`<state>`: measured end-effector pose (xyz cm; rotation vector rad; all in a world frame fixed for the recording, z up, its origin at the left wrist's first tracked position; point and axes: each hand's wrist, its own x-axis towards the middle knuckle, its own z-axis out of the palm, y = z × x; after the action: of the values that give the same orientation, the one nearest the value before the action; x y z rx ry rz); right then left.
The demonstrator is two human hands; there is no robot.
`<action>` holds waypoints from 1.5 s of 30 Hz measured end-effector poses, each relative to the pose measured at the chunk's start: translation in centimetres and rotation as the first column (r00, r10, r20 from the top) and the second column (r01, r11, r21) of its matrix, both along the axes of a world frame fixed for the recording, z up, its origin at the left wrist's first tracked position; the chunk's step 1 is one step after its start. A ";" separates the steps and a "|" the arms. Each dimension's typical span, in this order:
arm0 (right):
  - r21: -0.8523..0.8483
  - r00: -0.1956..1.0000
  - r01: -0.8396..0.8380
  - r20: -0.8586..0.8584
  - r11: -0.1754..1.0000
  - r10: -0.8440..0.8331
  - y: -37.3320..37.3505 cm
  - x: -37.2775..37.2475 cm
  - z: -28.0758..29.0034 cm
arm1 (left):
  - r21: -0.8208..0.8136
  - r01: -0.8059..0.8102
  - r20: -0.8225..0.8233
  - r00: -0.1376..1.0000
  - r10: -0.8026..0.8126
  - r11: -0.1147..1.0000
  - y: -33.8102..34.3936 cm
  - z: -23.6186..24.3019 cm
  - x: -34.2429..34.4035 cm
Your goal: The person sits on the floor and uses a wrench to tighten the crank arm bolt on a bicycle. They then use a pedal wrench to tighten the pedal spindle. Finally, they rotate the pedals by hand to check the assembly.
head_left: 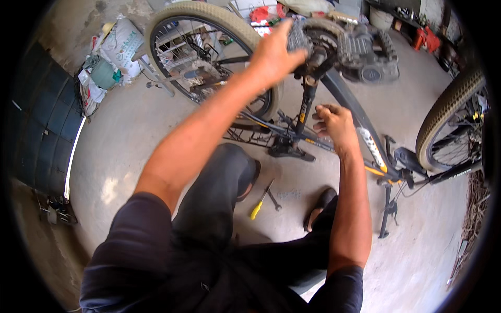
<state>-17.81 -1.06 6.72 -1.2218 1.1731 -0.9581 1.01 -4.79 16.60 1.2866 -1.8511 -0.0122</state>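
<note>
A dark bicycle frame point(347, 96) stands upside down before me, its seat and handlebar toward the floor. My left hand point(279, 55) reaches up and is closed round a ribbed grey pedal point(299, 40) beside the chainring point(323, 37). The other pedal point(368, 57), black and slightly blurred, sticks out to the right of the crank axle. Below it, my right hand point(336, 125) hovers by the frame tubes with its fingers curled in. Whatever those fingers may hold is hidden. The rear wheel point(159, 49) rises at the left, the front wheel point(425, 130) at the right.
A yellow-handled screwdriver point(256, 210) and a wrench point(275, 202) lie on the concrete floor between my feet. White sacks point(122, 44) and a green bucket point(103, 73) stand at the far left. A red object point(427, 40) lies at the back right.
</note>
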 end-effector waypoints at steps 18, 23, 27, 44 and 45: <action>-0.021 0.993 0.113 -0.031 0.993 -0.114 -1.6 -3.0 -0.5 | -0.001 0.109 0.324 0.941 -0.102 0.994 -0.3 -2.4 1.4; -0.019 0.996 0.083 -0.022 0.996 -0.083 -1.2 -2.4 -0.6 | -0.046 -0.021 0.153 0.988 0.028 0.999 0.0 -1.2 0.5; -0.015 0.992 0.118 -0.049 0.993 -0.119 -1.4 -3.1 -0.5 | -0.084 0.071 0.280 0.959 -0.045 0.994 0.2 -2.0 -0.7; -0.044 0.991 0.126 -0.032 0.991 -0.127 -0.3 -3.4 0.7 | 0.193 -0.063 0.143 0.989 0.035 0.979 5.4 -4.5 2.5; -0.045 0.989 0.144 -0.035 0.989 -0.146 -0.3 -3.7 0.8 | 0.223 -0.043 0.067 0.997 0.029 0.974 5.3 -5.8 2.1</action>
<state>-21.47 -1.33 7.53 -1.2057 1.2916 -1.0764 3.14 0.49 10.80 1.4908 -1.9215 -0.1680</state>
